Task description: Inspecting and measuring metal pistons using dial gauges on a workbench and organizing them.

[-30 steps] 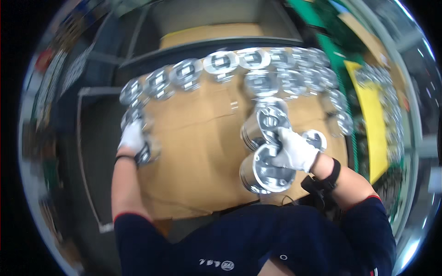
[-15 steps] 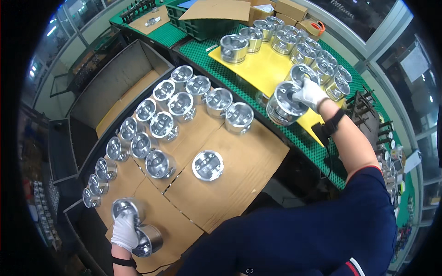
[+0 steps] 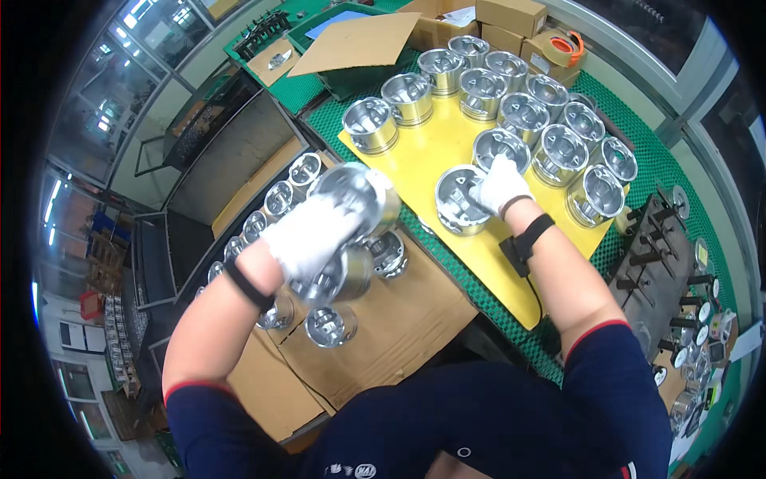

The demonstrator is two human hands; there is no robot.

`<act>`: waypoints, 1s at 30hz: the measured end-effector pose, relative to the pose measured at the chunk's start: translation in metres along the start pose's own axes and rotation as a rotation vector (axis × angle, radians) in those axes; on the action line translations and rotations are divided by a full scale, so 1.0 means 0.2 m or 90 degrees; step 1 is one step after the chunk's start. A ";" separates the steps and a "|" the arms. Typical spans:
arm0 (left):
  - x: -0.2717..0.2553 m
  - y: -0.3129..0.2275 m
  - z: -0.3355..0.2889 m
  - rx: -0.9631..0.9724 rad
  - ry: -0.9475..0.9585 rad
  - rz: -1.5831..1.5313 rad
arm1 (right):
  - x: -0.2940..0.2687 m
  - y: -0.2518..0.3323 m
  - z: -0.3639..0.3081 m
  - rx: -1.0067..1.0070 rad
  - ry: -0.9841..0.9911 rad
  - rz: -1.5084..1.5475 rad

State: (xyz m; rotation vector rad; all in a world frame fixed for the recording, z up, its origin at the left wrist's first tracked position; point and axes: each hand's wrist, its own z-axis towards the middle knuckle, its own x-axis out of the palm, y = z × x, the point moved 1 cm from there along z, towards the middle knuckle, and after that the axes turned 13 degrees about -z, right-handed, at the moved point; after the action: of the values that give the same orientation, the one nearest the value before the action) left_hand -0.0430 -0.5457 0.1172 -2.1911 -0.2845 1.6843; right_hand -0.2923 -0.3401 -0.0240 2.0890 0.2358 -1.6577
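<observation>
My left hand [image 3: 311,235], in a white glove, is closed on two silvery engine pistons, an upper one [image 3: 381,199] and a lower one [image 3: 353,274]. Both hang in the air over the cardboard and are smeared by motion. On the yellow board, my right hand [image 3: 503,185], also gloved, has its fingers curled at the inner edges of two neighbouring pistons, a near one [image 3: 456,209] and a far one [image 3: 499,144]. These two appear to rest on the board. The fingertips inside them are partly hidden.
More pistons [image 3: 523,120] stand in rows on the yellow board [image 3: 431,160], which lies on a green mat [image 3: 335,120]. Others, like one piston [image 3: 330,327], stand on the cardboard [image 3: 407,327]. A green crate [image 3: 351,80] is at the back; a dark metal rack [image 3: 654,247] stands right.
My left hand has lifted two pistons off the lower left of the cardboard and swung them up and rightward. My right hand has lowered its two pistons onto the yellow board. The view has shifted.
</observation>
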 end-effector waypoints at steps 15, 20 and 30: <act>0.03 0.35 1.32 0.217 -0.003 0.390 | -0.05 0.01 -0.07 0.018 0.006 0.085; 0.04 0.40 1.28 0.177 -0.131 0.394 | -0.03 0.04 -0.03 0.030 -0.005 0.086; 0.00 0.25 -0.01 -0.073 -0.312 0.109 | 0.03 0.17 0.11 0.077 -0.067 0.039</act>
State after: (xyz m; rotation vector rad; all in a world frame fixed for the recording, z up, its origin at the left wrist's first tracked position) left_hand -0.0449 -0.5925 0.0976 -1.8910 -0.3309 2.3454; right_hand -0.2954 -0.3812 -0.0240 2.0654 0.0381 -1.7771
